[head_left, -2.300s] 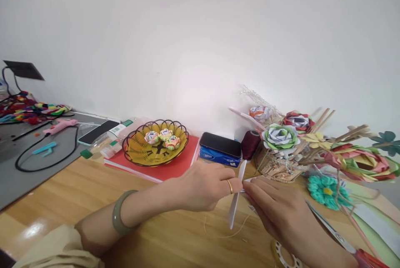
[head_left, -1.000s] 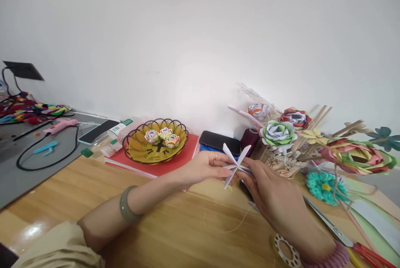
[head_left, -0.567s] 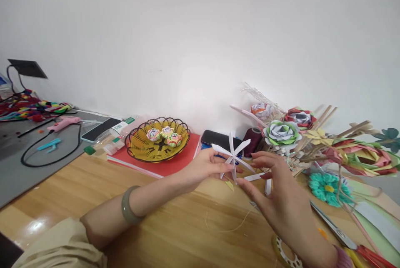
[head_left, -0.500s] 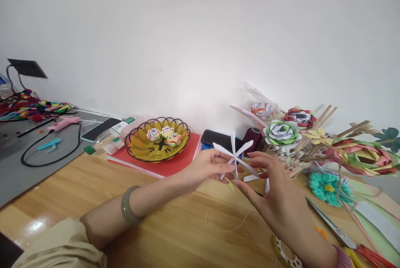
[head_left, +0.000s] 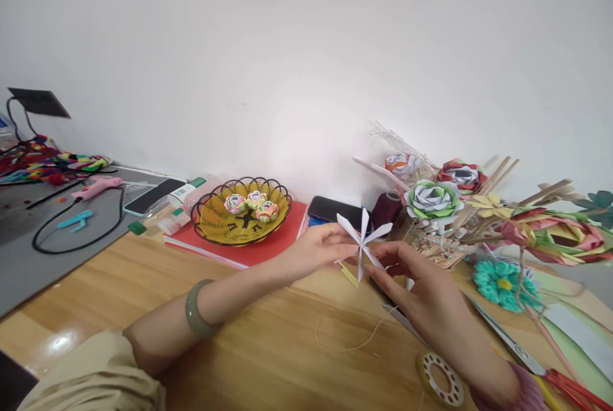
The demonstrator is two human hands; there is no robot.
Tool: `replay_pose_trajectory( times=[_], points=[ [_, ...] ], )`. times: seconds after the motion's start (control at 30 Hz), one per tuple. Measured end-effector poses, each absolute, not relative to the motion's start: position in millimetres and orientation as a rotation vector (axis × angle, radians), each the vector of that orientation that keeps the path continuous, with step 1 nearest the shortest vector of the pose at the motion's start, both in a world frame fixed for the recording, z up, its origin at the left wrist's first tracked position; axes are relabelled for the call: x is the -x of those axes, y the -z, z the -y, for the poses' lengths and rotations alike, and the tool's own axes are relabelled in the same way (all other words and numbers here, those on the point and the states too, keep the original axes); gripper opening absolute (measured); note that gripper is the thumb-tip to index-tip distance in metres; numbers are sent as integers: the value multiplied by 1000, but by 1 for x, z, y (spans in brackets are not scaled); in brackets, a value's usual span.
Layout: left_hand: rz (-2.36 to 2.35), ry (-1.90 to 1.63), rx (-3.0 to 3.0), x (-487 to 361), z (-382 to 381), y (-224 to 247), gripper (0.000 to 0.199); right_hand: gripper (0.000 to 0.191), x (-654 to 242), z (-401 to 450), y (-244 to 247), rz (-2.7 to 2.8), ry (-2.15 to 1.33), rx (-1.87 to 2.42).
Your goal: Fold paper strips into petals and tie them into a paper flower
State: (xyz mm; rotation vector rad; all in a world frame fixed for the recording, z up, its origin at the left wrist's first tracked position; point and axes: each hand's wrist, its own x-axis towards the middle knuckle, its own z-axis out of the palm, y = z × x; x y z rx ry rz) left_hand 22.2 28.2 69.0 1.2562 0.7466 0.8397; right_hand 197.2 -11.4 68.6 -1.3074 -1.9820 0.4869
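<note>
One white paper star, narrow-armed, raised above the table at centre; clock directions read from it.

Left hand: thumb and fingers closed on the star's 9 o'clock side. Right hand: fingers bent about the 4 o'clock arm; whether they grip it cannot be told.

Surface: wooden table, light brown, grained, glossy at 8 o'clock. Grey mat, far 9 o'clock, bearing a pink glue gun.

At 10 o'clock: yellow woven basket with three small paper flowers, on red paper.

At 11: dark phone. At 2: green-and-white paper rose. Towards 3: teal flower. At 4: red-handled scissors. At 5: tape roll. At 6: loose thread.

Room: white wall behind, at 12, brightest low down.
</note>
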Motion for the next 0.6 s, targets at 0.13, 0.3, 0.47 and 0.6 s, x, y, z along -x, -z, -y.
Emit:
replay_pose_trajectory(
  times=[0.13, 0.3, 0.47, 0.6],
  points=[
    [-707, -921, -1149, -21, -33, -63, 37, 18, -199, 8, -64, 1817, -813, 1294],
    [-672, -901, -1149, -22, -34, -60, 33, 22, -195, 8, -62, 1706, -1014, 1236],
    [-775, -951, -1268, -23, -32, -64, 13, 20, -196, 11, -65, 1846, -786, 1331],
    [-812, -913, -1269, -26, -27, -69, 6, 22, -194, 14, -65, 1767, -780, 1357]
  ],
)
